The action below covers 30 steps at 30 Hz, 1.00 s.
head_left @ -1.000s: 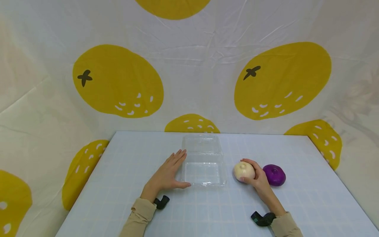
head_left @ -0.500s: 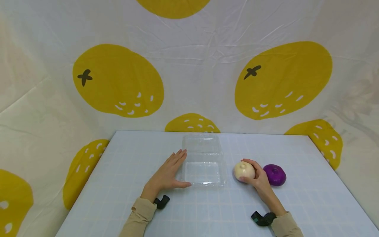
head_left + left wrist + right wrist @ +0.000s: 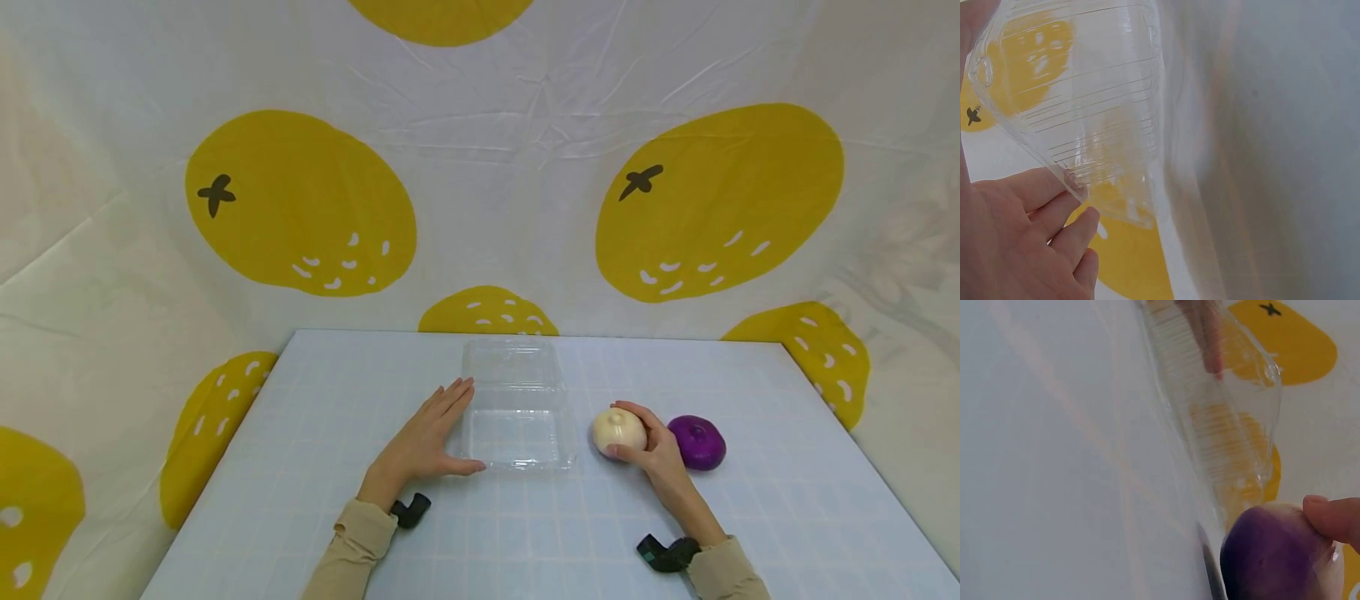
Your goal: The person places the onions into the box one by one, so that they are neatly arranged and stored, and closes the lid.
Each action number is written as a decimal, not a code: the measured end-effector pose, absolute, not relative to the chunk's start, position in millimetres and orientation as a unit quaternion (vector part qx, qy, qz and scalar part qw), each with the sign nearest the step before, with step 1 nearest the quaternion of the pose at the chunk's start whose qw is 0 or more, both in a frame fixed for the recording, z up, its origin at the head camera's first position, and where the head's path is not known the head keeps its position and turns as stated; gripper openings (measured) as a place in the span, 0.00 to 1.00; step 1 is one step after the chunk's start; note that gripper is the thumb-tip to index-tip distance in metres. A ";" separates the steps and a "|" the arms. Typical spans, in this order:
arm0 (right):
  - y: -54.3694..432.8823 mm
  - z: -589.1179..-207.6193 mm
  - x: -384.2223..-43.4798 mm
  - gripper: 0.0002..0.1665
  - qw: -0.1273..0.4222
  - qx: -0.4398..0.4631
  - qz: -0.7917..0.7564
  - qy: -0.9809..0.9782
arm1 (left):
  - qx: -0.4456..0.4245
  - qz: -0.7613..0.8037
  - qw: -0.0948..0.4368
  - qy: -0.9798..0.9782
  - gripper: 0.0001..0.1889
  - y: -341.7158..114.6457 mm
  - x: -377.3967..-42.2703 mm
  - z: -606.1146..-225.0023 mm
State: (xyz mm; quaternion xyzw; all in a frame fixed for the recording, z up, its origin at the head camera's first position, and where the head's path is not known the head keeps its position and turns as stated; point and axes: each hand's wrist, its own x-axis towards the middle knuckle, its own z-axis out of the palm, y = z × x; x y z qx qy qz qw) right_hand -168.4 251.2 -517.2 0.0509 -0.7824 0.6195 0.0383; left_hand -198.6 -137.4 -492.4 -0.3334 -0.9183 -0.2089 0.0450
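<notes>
A clear plastic clamshell box (image 3: 517,437) lies open on the table, its lid (image 3: 512,363) folded back toward the wall. My left hand (image 3: 420,437) lies along the box's left side, thumb stretched toward the front edge. In the left wrist view, its fingers (image 3: 1054,215) stand right at the box's rim. To the box's right, my right hand (image 3: 658,450) holds a round, onion-shaped vegetable (image 3: 617,432) between thumb and fingers. It looks cream-white from above. In the right wrist view, the held vegetable (image 3: 1266,559) shows a purple side, with my thumb (image 3: 1335,519) on its white part.
A glossy purple round vegetable (image 3: 697,443) sits just right of my right hand. Beneath everything is a pale checked tabletop (image 3: 525,533). A white cloth (image 3: 510,208) with large yellow fruit prints hangs behind it.
</notes>
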 end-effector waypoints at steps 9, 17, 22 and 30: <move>248.9 -510.2 -169.2 0.39 0.023 0.034 0.635 -0.771 | -0.336 -0.207 0.049 -0.917 0.61 -137.5 -199.6 -494.4; 242.8 -498.5 -166.8 0.41 0.011 0.040 0.647 -0.761 | -0.337 -0.210 0.050 -0.916 0.61 -138.1 -199.4 -494.2; 238.1 -493.2 -164.8 0.40 0.016 0.057 0.644 -0.763 | -0.336 -0.210 0.050 -0.917 0.61 -137.7 -199.1 -494.4; 234.8 -487.7 -162.0 0.41 0.024 0.084 0.647 -0.757 | -0.334 -0.208 0.048 -0.918 0.61 -137.2 -199.2 -494.4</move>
